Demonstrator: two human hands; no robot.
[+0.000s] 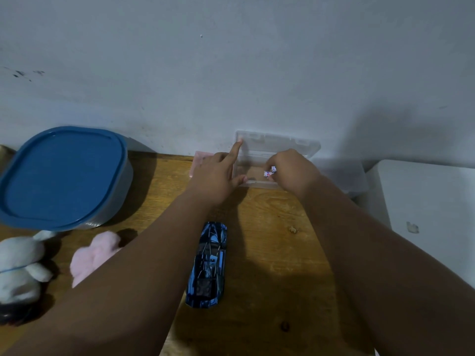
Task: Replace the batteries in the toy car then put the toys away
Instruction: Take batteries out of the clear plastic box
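A blue and black toy car [207, 265] lies on a wooden table [270, 265] between a person's two outstretched forearms, pointing away toward the wall. Beyond it, the right hand [291, 173] pinches small white batteries [269, 172] over an open clear plastic box [270, 160] set against the wall, while the left hand [218, 176] holds nothing, its forefinger raised to the box's upright lid and its thumb at the front rim. To the left sit a blue-lidded container [64, 176], a pink plush toy [95, 255] and a white plush toy [20, 268].

Left hand [214, 177] index extended, right hand [291, 170] fingers [273, 177] pinched closed
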